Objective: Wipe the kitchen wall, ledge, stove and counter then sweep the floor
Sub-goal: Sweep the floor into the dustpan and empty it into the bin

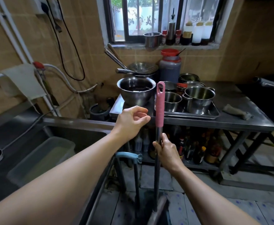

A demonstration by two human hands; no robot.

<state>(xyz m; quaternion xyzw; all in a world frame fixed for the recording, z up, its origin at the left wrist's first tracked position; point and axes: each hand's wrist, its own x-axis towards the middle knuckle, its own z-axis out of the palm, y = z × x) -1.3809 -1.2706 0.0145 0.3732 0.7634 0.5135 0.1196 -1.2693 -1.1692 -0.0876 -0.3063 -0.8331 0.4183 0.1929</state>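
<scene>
A broom (pixel 160 108) with a pink grip and metal shaft stands upright in front of me, its head down on the tiled floor (pixel 198 208). My right hand (pixel 167 151) grips the metal shaft just below the pink grip. My left hand (pixel 131 122) hovers just left of the pink grip with loosely curled fingers, holding nothing and not touching the broom. A dustpan with a blue handle (pixel 129 157) stands beside the broom against the sink unit.
A steel sink (pixel 78 132) with a plastic tub (pixel 40 159) lies at the left. A steel table (pixel 230 120) ahead carries a tray of pots, a large bowl (pixel 136 91) and a colander. Bottles crowd the shelf below it. Jars line the window ledge (pixel 162 46).
</scene>
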